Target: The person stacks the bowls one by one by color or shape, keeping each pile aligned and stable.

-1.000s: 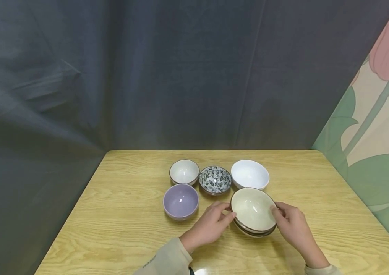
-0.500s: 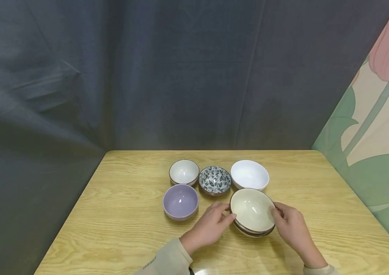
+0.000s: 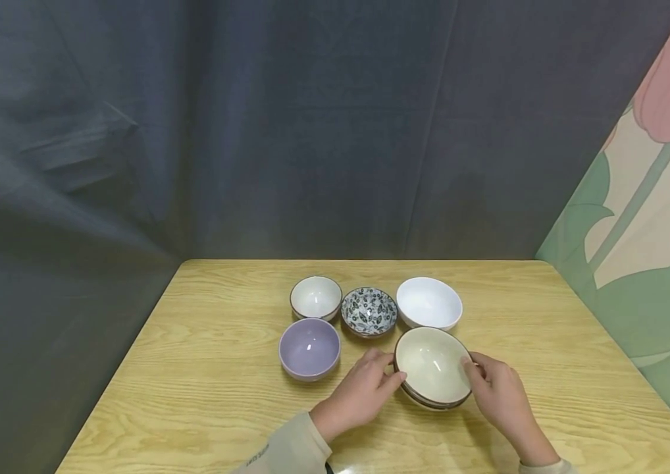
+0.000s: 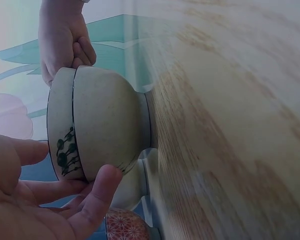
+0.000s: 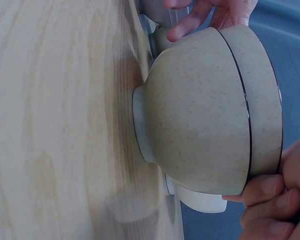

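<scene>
Both hands are gripping the rim of the top cream bowl (image 3: 432, 364), nested in another on the table (image 3: 222, 395): left hand (image 3: 364, 393) and right hand (image 3: 497, 394) curling fingers around opposite sides, near the white bowl (image 3: 429, 303).

lower bowl (image 3: 437, 400): mostly hidden by the cream bowl (image 3: 432, 364) nested in it
red patterned bowl (image 4: 127, 226): cut off by the bottom edge
right hand (image 5: 275, 200): only knuckles in frame
</scene>
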The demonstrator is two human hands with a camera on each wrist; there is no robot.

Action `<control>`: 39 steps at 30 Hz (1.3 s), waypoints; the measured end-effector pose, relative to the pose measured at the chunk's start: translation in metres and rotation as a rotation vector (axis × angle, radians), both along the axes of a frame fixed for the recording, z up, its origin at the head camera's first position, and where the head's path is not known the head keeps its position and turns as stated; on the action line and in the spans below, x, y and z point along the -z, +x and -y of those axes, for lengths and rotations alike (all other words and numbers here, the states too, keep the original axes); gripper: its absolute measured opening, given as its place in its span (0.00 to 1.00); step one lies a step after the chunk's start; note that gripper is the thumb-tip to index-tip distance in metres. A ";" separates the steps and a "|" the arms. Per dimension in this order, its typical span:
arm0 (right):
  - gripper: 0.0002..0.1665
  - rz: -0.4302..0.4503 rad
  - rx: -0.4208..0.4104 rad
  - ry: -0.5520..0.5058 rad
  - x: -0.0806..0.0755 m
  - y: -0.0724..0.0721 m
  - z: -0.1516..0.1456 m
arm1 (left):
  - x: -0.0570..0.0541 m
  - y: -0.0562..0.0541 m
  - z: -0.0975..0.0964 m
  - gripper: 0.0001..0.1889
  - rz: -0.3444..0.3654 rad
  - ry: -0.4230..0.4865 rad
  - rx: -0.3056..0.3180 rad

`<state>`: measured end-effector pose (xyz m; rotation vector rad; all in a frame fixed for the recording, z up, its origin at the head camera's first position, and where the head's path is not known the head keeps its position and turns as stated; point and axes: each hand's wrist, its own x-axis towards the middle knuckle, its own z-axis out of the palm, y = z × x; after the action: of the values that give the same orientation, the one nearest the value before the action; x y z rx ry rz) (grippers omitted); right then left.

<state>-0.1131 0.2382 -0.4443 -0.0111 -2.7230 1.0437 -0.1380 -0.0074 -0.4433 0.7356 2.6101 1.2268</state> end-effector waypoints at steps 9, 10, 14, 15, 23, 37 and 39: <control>0.18 -0.007 -0.016 0.020 -0.001 0.002 0.001 | -0.001 0.004 -0.003 0.25 -0.095 -0.074 -0.015; 0.18 0.000 -0.015 0.022 -0.001 0.002 0.001 | -0.001 0.005 -0.003 0.25 -0.103 -0.077 -0.016; 0.19 0.041 -0.008 0.022 -0.004 0.001 0.003 | 0.000 0.007 -0.004 0.26 -0.109 -0.081 -0.023; 0.19 0.052 -0.006 0.019 -0.004 0.001 0.003 | 0.000 0.007 -0.004 0.26 -0.104 -0.084 -0.027; 0.20 0.070 -0.003 0.036 -0.005 -0.001 0.002 | 0.003 0.001 -0.004 0.26 -0.106 -0.078 -0.053; 0.17 0.065 -0.004 0.101 -0.006 -0.001 0.004 | 0.008 -0.001 -0.011 0.26 -0.138 -0.106 -0.096; 0.17 0.072 -0.005 0.107 -0.008 -0.002 0.004 | 0.008 -0.001 -0.012 0.29 -0.134 -0.112 -0.099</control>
<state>-0.1151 0.2343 -0.4366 -0.0247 -2.8415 0.9147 -0.1387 0.0047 -0.4516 0.6984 2.8287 1.0801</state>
